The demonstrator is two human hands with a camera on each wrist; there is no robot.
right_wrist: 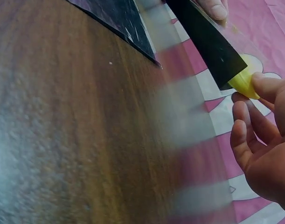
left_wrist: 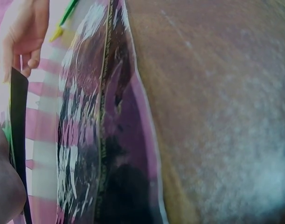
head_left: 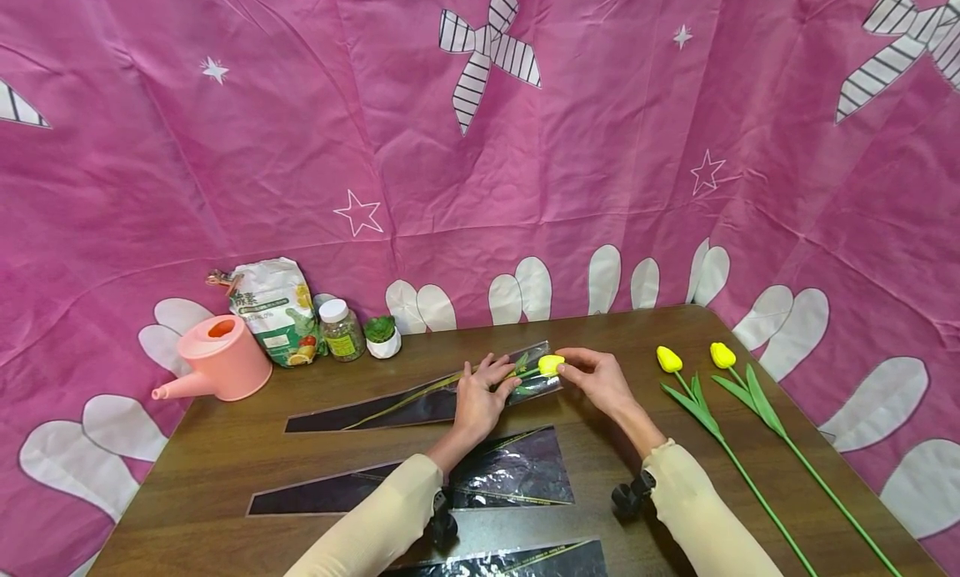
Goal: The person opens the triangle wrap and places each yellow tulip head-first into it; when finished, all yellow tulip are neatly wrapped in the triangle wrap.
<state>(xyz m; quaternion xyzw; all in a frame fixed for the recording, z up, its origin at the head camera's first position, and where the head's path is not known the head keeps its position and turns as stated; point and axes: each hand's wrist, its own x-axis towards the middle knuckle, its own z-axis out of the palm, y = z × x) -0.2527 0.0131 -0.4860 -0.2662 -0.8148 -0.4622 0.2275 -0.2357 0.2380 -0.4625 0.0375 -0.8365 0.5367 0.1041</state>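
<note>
A yellow tulip [head_left: 551, 365] with a green stem lies along a long tapering flower sleeve, dark-backed with a clear front [head_left: 420, 402]. My left hand [head_left: 480, 398] holds this sleeve near its wide end, raised off the table, thumb over the front; some of its grip is hidden. At the sleeve's mouth, my right hand [head_left: 600, 381] pinches the tulip's yellow bloom between thumb and forefinger. From the right wrist view, the bloom [right_wrist: 245, 85] pokes out past the dark sleeve edge [right_wrist: 212, 42], with the right hand [right_wrist: 268, 135] on its tip.
Two more sleeves [head_left: 517, 469] [head_left: 555, 560] lie nearer on the wooden table [head_left: 195, 477]. Two yellow tulips [head_left: 670, 359] [head_left: 723, 355] lie at the right. Along the back left stand a pink watering can [head_left: 225, 364], a bag [head_left: 273, 310], a jar [head_left: 342, 335] and a potted succulent [head_left: 384, 342].
</note>
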